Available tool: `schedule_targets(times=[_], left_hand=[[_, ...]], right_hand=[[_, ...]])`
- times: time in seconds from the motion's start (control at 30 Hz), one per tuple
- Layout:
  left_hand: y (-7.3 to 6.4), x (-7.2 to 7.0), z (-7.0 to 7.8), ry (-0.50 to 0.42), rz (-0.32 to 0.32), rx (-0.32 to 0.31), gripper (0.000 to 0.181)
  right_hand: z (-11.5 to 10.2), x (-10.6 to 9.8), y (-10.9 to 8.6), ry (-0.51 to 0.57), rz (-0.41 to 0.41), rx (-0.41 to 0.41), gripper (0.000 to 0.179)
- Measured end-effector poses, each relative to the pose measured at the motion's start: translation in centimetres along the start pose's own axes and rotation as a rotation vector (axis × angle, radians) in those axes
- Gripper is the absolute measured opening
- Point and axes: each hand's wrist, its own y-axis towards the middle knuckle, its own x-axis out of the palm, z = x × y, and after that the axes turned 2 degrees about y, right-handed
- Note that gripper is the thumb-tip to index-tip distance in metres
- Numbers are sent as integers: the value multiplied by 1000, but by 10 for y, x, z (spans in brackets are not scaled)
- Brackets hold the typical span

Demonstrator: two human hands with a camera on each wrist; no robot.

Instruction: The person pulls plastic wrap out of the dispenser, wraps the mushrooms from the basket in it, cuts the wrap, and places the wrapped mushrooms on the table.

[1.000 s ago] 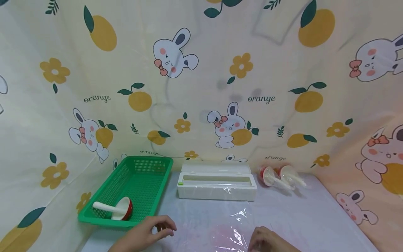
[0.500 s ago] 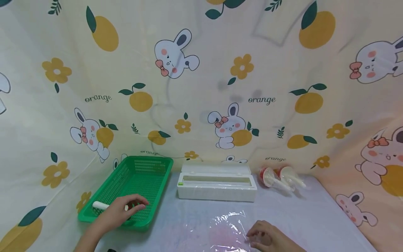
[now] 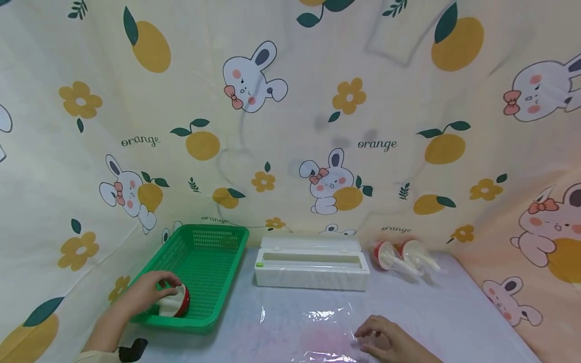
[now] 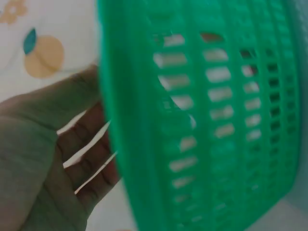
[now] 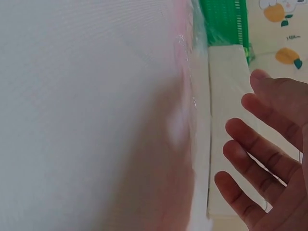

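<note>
A ladle (image 3: 175, 302) with a white inside and red outside lies in the near end of the green basket (image 3: 213, 317). Over its handle, which is hidden, is my left hand (image 3: 147, 290), reaching across the basket's left side. In the left wrist view the thumb and fingers are spread apart, with their tips behind the basket rim (image 4: 118, 125). My right hand (image 3: 386, 337) hovers by the right edge of a sheet of clear cling film (image 3: 327, 333) on the table, fingers loosely bent and holding nothing. The right wrist view shows those fingers (image 5: 257, 159) separated.
A white cling film dispenser box (image 3: 313, 278) with its lid up stands at the back middle. Right of it lie two more red and white ladles (image 3: 410, 257), wrapped in clear film. A patterned curtain (image 3: 290, 126) surrounds the table. A black strap (image 3: 133, 350) is at my left wrist.
My left hand has moved left from beside the cling film, over the basket rim, to the ladle's handle. My right hand has lifted slightly and its fingers have loosened at the film's edge.
</note>
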Motion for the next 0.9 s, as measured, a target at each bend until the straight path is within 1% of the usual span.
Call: schedule_targets(times=[0.1, 0.2, 0.3, 0.4, 0.47, 0.57, 0.63, 0.7, 0.83, 0.9], left_hand=[[2, -2, -8, 36, -1, -22, 13], [2, -3, -11, 67, -9, -62, 14], [1, -2, -14, 98, -34, -112, 18], [-1, 0, -17, 121, -62, -150, 19], [-2, 2, -20, 129, -71, -169, 19], [-2, 3, -23, 125, -78, -181, 19], [-1, 4, -25, 122, -83, -192, 20], [-1, 5, -26, 114, -95, -203, 20], [-1, 8, -25, 90, -107, -241, 16], [-2, 9, -25, 75, -110, -241, 14]], right_hand=[[1, 1, -1, 5, 6, -9, 19], [2, 2, -2, -4, 19, -49, 19], [3, 2, -3, -23, 36, -106, 19], [4, 2, -4, -34, 46, -133, 19], [4, 2, -4, -22, 39, -115, 19], [4, 1, -5, 15, 16, -53, 20], [4, 1, -5, 29, 8, -26, 21], [5, 1, -5, 33, 7, -24, 21], [10, 2, -5, 23, 18, -68, 20], [13, 2, -5, 26, 19, -84, 21]])
